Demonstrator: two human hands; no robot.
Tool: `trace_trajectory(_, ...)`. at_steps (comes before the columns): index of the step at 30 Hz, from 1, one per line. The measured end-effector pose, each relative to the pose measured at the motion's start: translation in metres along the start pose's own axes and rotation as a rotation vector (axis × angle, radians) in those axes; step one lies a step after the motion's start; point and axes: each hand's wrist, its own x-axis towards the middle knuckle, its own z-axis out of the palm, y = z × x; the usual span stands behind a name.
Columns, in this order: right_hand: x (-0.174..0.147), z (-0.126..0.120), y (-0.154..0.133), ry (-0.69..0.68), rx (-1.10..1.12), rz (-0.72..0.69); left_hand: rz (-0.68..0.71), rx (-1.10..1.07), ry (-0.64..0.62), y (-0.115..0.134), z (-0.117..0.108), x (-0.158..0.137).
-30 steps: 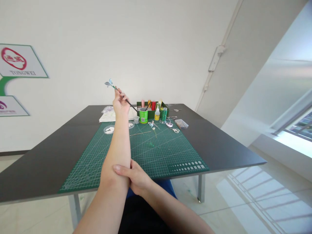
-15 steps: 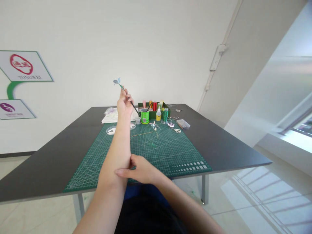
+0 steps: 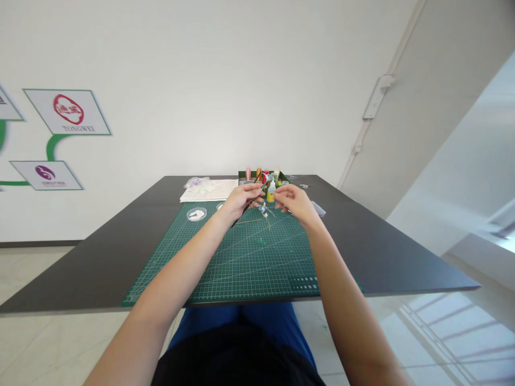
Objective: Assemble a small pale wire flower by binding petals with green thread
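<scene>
My left hand (image 3: 244,199) is raised over the far part of the green cutting mat (image 3: 249,257), its fingers closed around a thin dark stick (image 3: 238,219). Near the stick's upper end is a small pale blue flower (image 3: 267,177) with some green below it. My right hand (image 3: 295,201) hovers just right of the flower, thumb and forefinger curled close together; anything between them is too small to make out. Behind the hands stands a glue bottle (image 3: 271,192) with a yellow label. Small flower pieces with wires (image 3: 264,209) lie on the mat beneath.
A clear dish with white pieces (image 3: 197,214) sits on the mat's left. White sheets (image 3: 217,190) and a plastic bag (image 3: 198,184) lie behind it. A green box (image 3: 242,175) holds thread spools (image 3: 248,173). White-handled scissors (image 3: 306,186) lie far right on the dark table (image 3: 374,246).
My left hand has come lower and to the right with the stick and flower. My right hand has left my left forearm and risen beside the flower. The view has shifted slightly.
</scene>
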Motion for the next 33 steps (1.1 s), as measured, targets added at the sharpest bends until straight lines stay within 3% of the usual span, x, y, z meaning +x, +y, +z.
trace_trajectory(6, -0.002, 0.028, 0.017, -0.392, 0.179, 0.093, 0.059, 0.116, 0.061, -0.007, -0.014, -0.011)
trace_trajectory(10, 0.001, 0.044, 0.039, -0.55, 0.198, 0.13, 0.122, 0.28, 0.073, -0.019, -0.027, -0.017)
trace_trajectory(12, 0.003, 0.046, 0.049, -0.557, 0.163, 0.123, 0.169, 0.362, 0.068, -0.025, -0.033, -0.019)
trace_trajectory(17, 0.005, 0.041, 0.06, -0.411, 0.086, 0.068, 0.248, 0.455, 0.159, -0.043, -0.05, -0.018)
trace_trajectory(22, 0.001, 0.029, 0.062, -0.477, 0.038, 0.072, 0.295, 0.562, 0.231, -0.057, -0.058, -0.017)
trace_trajectory(33, -0.01, 0.018, 0.074, -0.526, -0.042, 0.086, 0.488, 0.883, 0.272, -0.066, -0.048, -0.028)
